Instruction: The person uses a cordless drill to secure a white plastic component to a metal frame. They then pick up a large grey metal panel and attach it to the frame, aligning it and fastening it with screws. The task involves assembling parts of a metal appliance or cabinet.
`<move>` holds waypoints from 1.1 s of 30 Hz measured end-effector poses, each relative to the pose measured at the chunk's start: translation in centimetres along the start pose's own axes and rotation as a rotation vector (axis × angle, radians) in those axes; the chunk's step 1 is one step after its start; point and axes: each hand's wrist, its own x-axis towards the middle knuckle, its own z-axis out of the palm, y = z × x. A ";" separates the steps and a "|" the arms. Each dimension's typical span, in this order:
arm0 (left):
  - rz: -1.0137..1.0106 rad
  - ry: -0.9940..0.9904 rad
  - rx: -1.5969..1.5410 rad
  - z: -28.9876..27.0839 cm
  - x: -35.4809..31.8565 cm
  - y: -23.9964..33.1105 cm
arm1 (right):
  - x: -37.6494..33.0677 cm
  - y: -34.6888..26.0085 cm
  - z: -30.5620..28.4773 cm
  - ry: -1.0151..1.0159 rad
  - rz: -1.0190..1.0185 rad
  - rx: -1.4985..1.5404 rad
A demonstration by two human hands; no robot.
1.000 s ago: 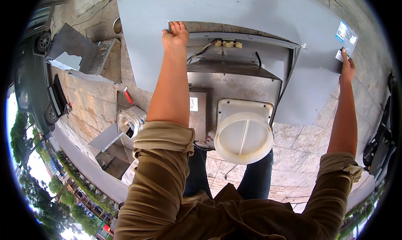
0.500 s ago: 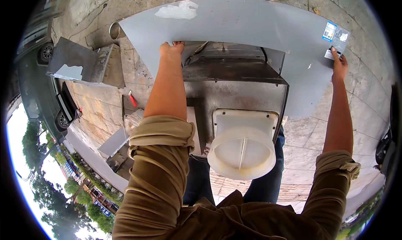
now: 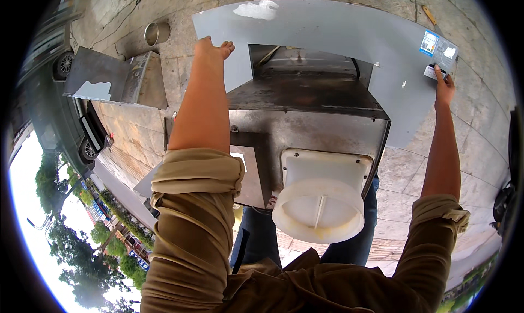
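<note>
Grey panel against right fingers

The panel lies behind the box, the vent on the box's near side. Stickers sit on the panel's right end, a scraper behind it. Left stands a casing, farther left a car.

The left hand was over the left part of a grey panel, fingers spread, while the right hand gripped its right edge near a blue-and-white label. Nearer the person stood a metal box bearing a round white plastic collar. A yellow-handled tool lay beyond the panel.
</note>
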 end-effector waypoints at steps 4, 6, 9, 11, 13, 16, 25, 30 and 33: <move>0.303 -0.217 0.228 2.3 -2.2 4.1 | 0.1 1.4 0.0 -0.033 -0.055 -0.022; 0.401 -0.286 0.301 1.2 -4.0 6.8 | -0.7 0.9 -0.3 -0.130 -0.048 -0.018; 0.523 -0.291 0.312 -4.1 -5.8 10.3 | -2.9 2.1 -1.9 -0.096 -0.069 0.003; 0.605 -0.219 0.317 -11.1 -5.8 12.9 | -6.9 2.8 -3.2 -0.092 0.030 0.041; 0.662 -0.069 0.350 -18.4 -6.3 13.4 | -12.0 3.6 -5.3 -0.061 0.091 0.091; 0.633 0.100 0.323 -28.6 -6.7 11.4 | -20.0 8.6 -10.4 0.081 0.115 -0.067; 0.431 0.139 0.298 -42.6 -7.4 7.6 | -50.7 6.1 -14.8 0.027 0.587 -0.046; 0.397 0.083 0.468 -47.3 -9.9 10.8 | -55.9 5.4 -15.9 0.130 0.637 0.051; 0.420 0.158 0.547 -52.3 -11.0 12.6 | -56.2 6.5 -15.9 0.047 0.647 0.003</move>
